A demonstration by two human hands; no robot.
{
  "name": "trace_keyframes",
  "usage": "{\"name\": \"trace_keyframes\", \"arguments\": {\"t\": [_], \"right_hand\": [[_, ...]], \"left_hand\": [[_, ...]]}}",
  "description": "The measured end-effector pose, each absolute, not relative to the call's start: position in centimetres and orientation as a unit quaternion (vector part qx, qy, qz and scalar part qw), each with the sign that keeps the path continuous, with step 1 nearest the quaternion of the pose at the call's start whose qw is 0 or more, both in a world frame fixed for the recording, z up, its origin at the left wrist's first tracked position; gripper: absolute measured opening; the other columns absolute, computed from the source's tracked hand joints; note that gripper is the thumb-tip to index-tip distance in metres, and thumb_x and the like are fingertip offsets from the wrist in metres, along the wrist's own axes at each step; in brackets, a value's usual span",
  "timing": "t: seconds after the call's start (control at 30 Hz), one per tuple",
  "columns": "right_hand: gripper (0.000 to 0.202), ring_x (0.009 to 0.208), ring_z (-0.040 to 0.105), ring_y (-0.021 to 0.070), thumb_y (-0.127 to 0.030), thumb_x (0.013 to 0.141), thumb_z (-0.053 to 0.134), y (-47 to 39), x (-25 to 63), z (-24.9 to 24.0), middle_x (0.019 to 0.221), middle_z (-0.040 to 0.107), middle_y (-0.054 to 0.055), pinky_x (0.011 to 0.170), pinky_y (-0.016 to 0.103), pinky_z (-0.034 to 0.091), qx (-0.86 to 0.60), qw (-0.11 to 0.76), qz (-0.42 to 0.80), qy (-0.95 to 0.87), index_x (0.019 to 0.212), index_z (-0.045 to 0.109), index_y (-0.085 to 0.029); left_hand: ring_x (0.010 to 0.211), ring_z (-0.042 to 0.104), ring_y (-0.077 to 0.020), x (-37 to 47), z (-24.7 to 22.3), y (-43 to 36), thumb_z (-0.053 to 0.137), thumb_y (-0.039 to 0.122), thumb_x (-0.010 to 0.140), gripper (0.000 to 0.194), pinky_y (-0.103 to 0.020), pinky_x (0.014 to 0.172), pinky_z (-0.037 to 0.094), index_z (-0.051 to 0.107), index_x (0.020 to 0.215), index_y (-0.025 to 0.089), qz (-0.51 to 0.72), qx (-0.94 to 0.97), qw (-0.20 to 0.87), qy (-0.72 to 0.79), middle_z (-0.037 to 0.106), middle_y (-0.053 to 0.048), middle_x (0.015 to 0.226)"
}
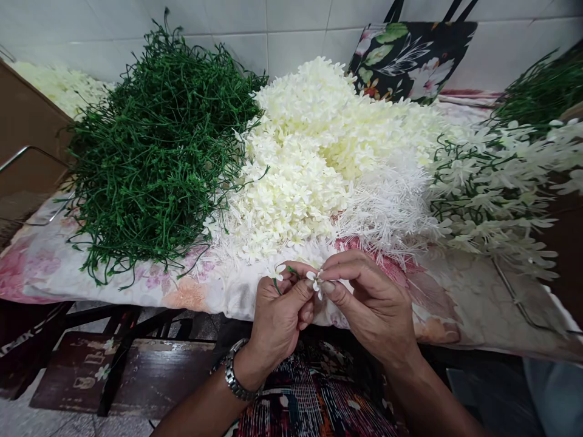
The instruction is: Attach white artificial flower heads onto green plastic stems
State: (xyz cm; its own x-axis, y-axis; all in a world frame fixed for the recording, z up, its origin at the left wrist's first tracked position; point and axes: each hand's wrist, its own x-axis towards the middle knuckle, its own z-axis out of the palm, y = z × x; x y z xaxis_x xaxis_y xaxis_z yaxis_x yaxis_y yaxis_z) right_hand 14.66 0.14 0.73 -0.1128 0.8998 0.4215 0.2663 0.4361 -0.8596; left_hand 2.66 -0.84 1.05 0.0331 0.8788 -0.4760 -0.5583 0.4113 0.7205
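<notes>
The left hand (283,312) holds a thin green stem (293,272) between thumb and fingers, and the right hand (380,306) pinches a small white flower (314,279) with its fingertips. Both hands are close together, in front of the near edge of the table, which carries a flowered cloth (186,294). The fingers cover much, so I cannot tell if the stem enters this flower. Behind lie a green stem pile (164,145), cream blossoms (296,176) and white sprigs (387,206).
</notes>
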Motion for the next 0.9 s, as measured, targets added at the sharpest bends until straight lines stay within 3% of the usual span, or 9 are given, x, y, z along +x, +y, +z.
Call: {"name": "trace_keyframes", "arguments": {"t": [0.47,0.57,0.7,0.83,0.9], "right_hand": [[0.015,0.079,0.059,0.0128,-0.009,0.08,0.059,0.0,15.1,0.5,0.085,0.058,0.002,0.066,0.026,0.05,-0.391,0.478,0.281,-0.734,0.085,0.063,-0.022],[0.016,0.083,0.059,0.0149,-0.022,0.082,0.06,-0.2,15.6,1.0,0.09,0.061,0.003,0.071,0.028,0.051,-0.398,0.443,0.311,-0.741,0.098,0.06,-0.024],[0.051,0.085,0.061,0.0184,-0.041,0.074,0.067,-0.4,15.7,1.3,0.1,0.063,0.007,0.07,0.03,0.052,-0.426,0.408,0.311,-0.745,0.118,0.05,-0.022],[0.013,0.069,0.061,0.0142,-0.022,0.082,0.059,-0.2,15.3,1.4,0.077,0.065,0.002,0.06,0.026,0.05,-0.419,0.418,0.269,-0.76,0.094,0.06,-0.02],[0.005,0.063,0.06,0.0126,-0.018,0.084,0.056,-0.2,15.4,1.4,0.07,0.063,0.001,0.055,0.024,0.047,-0.422,0.419,0.269,-0.757,0.085,0.061,-0.019]], "left_hand": [[0.032,0.03,-0.0022,2.6,1.0,-1.0,0.08,0.031,0.052,0.024,-0.015,0.034,0.02,0.063,0.055,0.014,0.528,0.176,0.693,0.459,0.039,0.008,0.036],[0.035,0.029,-0.0026,2.4,1.1,-1.1,0.077,0.026,0.056,0.018,-0.016,0.036,0.021,0.063,0.056,0.015,0.539,0.187,0.688,0.449,0.039,0.008,0.038],[0.039,0.033,-0.0051,2.2,0.8,-1.4,0.072,0.022,0.06,0.009,-0.019,0.04,0.025,0.065,0.061,0.016,0.548,0.227,0.646,0.481,0.041,0.007,0.041],[0.049,0.044,-0.009,2.0,-0.1,-1.7,0.071,0.025,0.065,0.009,-0.022,0.048,0.034,0.066,0.065,0.018,0.555,0.283,0.608,0.492,0.055,0.002,0.055],[0.05,0.045,-0.0096,1.9,-0.3,-1.8,0.072,0.028,0.066,0.012,-0.022,0.049,0.034,0.066,0.064,0.018,0.542,0.3,0.612,0.492,0.056,0.001,0.056]]}}
